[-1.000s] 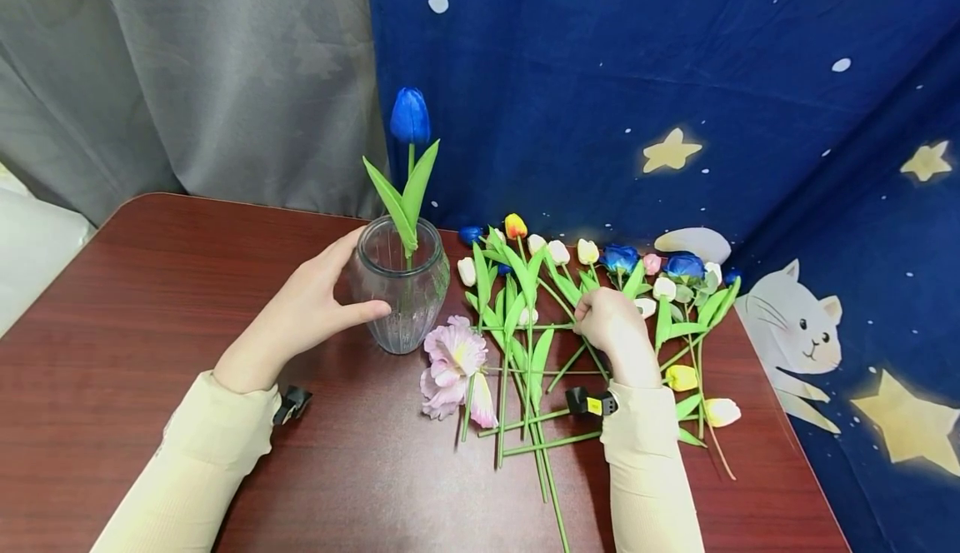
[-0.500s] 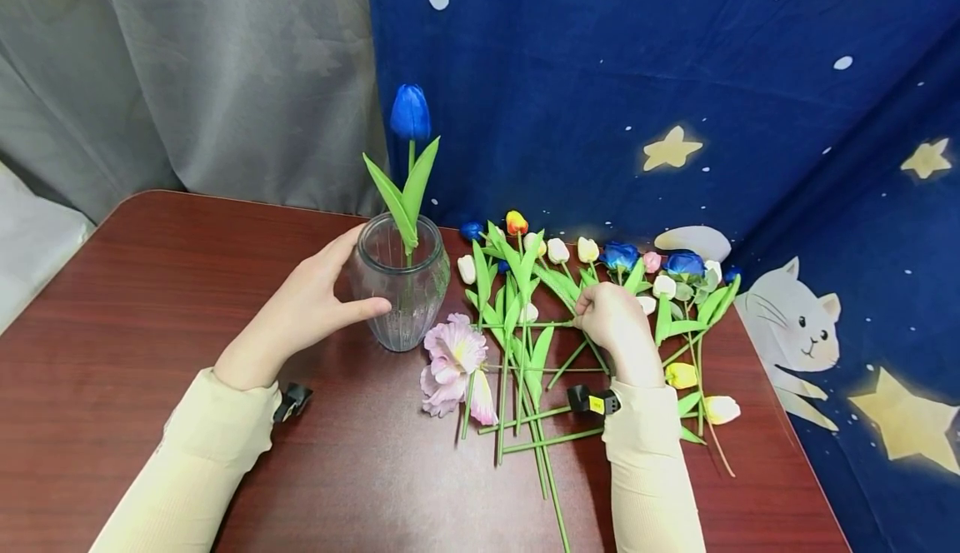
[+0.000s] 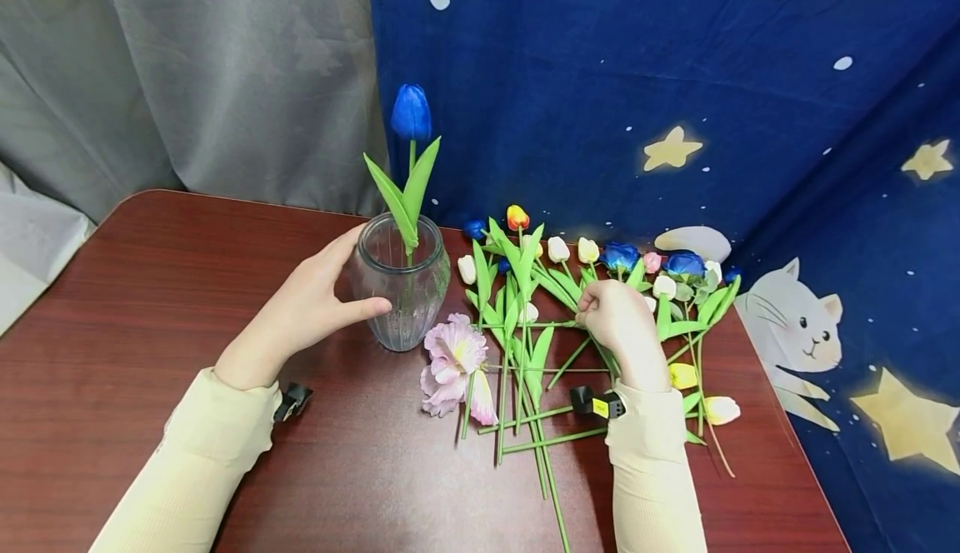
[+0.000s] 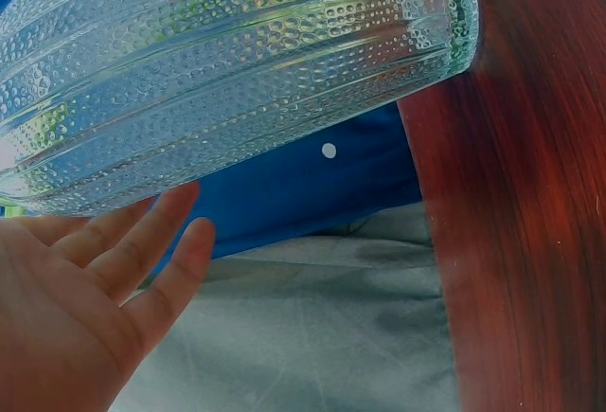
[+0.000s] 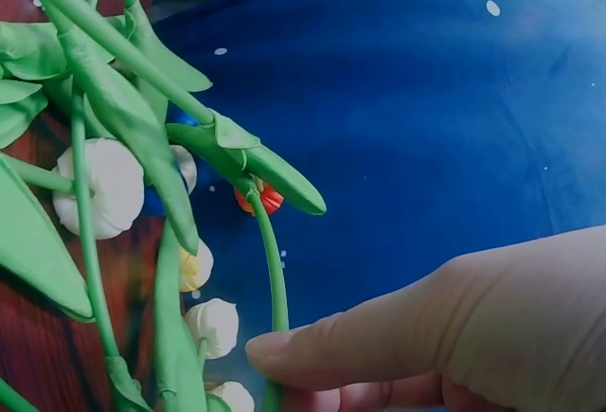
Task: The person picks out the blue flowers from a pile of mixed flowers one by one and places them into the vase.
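Note:
A ribbed clear glass vase (image 3: 405, 320) stands upright on the table, holding one blue tulip (image 3: 410, 112) with two green leaves. My left hand (image 3: 307, 299) is spread beside the vase, thumb toward its front. In the left wrist view, the fingers (image 4: 170, 284) are nearly straight, fingertips right at the textured glass (image 4: 256, 62). Over the pile of artificial flowers, my right hand (image 3: 617, 320) pinches a green stem (image 5: 276, 275) between thumb and fingers. That stem runs up to a leaf joint, where a red-orange tulip (image 5: 265, 200) shows behind; its own bloom is hidden.
Many crossed stems lie right of the vase, with white tulips (image 3: 557, 250), blue roses (image 3: 620, 256), a yellow tulip (image 3: 682, 376) and an orange-red tulip (image 3: 517, 217). A large pink-purple flower (image 3: 456, 349) lies near the vase base. Curtains (image 3: 525, 78) hang behind the table (image 3: 150, 303).
The orange-red tulip and nearby leaves have shifted slightly up and right, uncovering yellow on a pale tulip behind. My right hand has edged slightly right; the left hand stays by the vase.

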Demonstrator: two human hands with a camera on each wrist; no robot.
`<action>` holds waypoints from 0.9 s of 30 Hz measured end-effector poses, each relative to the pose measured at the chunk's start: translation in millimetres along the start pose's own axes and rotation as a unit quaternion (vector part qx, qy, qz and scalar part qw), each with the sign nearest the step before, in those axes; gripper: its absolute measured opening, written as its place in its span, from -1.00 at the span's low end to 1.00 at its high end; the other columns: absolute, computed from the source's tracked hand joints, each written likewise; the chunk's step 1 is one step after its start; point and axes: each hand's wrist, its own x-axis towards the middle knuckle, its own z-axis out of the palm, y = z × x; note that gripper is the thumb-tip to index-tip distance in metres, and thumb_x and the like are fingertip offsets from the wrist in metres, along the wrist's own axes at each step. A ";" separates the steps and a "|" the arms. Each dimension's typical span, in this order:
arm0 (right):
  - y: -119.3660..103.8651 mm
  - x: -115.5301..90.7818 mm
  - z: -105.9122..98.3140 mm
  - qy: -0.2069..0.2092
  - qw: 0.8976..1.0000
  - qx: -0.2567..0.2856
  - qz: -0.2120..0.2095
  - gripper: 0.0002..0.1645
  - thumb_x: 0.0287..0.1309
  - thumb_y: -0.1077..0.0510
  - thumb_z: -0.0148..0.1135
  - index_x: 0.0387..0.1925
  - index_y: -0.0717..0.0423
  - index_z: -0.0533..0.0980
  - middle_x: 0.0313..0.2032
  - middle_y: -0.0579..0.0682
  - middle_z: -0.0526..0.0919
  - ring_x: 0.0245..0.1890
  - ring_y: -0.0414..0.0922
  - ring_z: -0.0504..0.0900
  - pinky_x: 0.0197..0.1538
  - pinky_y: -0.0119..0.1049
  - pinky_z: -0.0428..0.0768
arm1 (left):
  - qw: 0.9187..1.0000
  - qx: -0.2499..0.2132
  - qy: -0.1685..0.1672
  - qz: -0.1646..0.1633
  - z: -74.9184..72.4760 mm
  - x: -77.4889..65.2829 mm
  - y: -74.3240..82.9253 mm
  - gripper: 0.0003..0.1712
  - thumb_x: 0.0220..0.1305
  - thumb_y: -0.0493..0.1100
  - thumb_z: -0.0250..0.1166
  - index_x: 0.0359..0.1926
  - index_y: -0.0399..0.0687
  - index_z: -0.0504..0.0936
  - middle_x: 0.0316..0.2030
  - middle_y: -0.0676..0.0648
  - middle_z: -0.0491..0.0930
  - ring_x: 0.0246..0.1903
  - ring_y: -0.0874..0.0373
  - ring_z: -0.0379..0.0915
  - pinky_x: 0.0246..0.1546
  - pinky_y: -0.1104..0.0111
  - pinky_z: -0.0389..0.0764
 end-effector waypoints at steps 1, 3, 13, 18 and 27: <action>-0.1 -0.5 -0.6 0.003 1.000 0.000 -0.001 -0.89 -0.03 0.27 0.38 -0.53 0.08 0.57 -0.57 -0.06 0.56 -0.50 -0.05 0.52 -0.33 -0.10 0.49 | 1.000 0.000 0.000 0.000 0.0 0.0 0.0 0.08 0.00 0.09 0.50 0.46 0.03 0.11 0.35 -0.07 0.23 0.32 -0.03 0.12 0.25 -0.11 0.17; -0.2 -1.5 -1.9 0.009 1.000 0.003 -0.006 -0.88 -0.04 0.27 0.38 -0.54 0.07 0.57 -0.58 -0.07 0.56 -0.51 -0.06 0.52 -0.34 -0.10 0.48 | 1.000 0.000 0.000 0.001 0.1 0.2 0.0 0.08 0.00 0.09 0.50 0.46 0.03 0.11 0.35 -0.07 0.23 0.32 -0.03 0.12 0.25 -0.11 0.18; 0.2 -8.5 -14.2 0.042 0.999 0.011 -0.019 -0.88 -0.03 0.33 0.34 -0.53 0.09 0.57 -0.56 -0.05 0.57 -0.49 -0.03 0.53 -0.31 -0.06 0.48 | 1.000 -0.003 -0.001 0.000 0.1 0.4 -0.5 0.08 0.00 0.09 0.50 0.46 0.03 0.11 0.35 -0.07 0.23 0.33 -0.02 0.12 0.25 -0.10 0.18; -1.9 -12.6 -20.4 0.066 0.998 0.010 -0.017 -0.94 -0.01 0.31 0.33 -0.48 0.13 0.58 -0.53 -0.02 0.59 -0.48 -0.03 0.54 -0.35 -0.08 0.48 | 1.000 -0.003 0.000 0.005 -0.1 0.5 -0.7 0.08 0.00 0.08 0.50 0.46 0.01 0.12 0.34 -0.07 0.24 0.32 -0.02 0.13 0.25 -0.09 0.18; -5.6 -17.8 -27.5 0.127 0.992 0.003 -0.022 -0.96 0.01 0.27 0.34 -0.43 0.14 0.62 -0.51 -0.01 0.62 -0.44 0.03 0.56 -0.35 -0.06 0.44 | 1.000 0.000 -0.001 -0.001 0.4 0.5 -0.7 0.08 0.00 0.08 0.50 0.46 0.01 0.11 0.35 -0.08 0.23 0.32 -0.03 0.12 0.25 -0.11 0.18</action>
